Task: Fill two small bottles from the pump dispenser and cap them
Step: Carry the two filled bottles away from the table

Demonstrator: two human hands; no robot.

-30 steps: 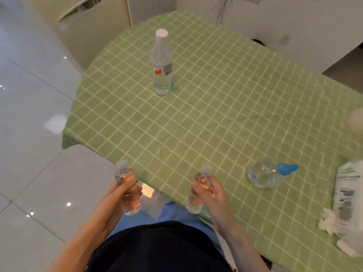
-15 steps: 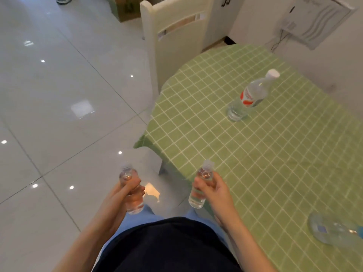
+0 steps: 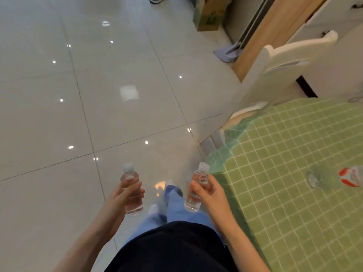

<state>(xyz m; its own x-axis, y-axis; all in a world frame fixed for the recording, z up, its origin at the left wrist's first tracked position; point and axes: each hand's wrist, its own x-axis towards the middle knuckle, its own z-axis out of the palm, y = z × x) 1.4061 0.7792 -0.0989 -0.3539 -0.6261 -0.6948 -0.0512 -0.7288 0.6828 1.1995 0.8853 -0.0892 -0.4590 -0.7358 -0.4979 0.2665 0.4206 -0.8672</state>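
Left hand (image 3: pixel 121 195) grips left bottle (image 3: pixel 129 175), right hand (image 3: pixel 210 193) right bottle (image 3: pixel 193 202), mid-body; likely light, slick, thin-walled, so you squeeze gently.

The room is bright, with soft, even light. The shiny floor (image 3: pixel 59 114) shows many small white dots of glare, which are lights mirrored in the tiles. One pale square patch (image 3: pixel 129 92) glows near the middle. A warm orange spot (image 3: pixel 160 185) shines on the floor between the two small bottles. Shadows are weak and have no sharp edges.

The whole picture is soft and a little smeared. The big bottle (image 3: pixel 351 176) at the table's (image 3: pixel 294 193) right side is very blurred, and its red label is just a smear. The left bottle (image 3: pixel 134 205) and right bottle (image 3: pixel 193 201) look hazy too.

Lines bend near the edges: the floor lines and the table's squares curve.
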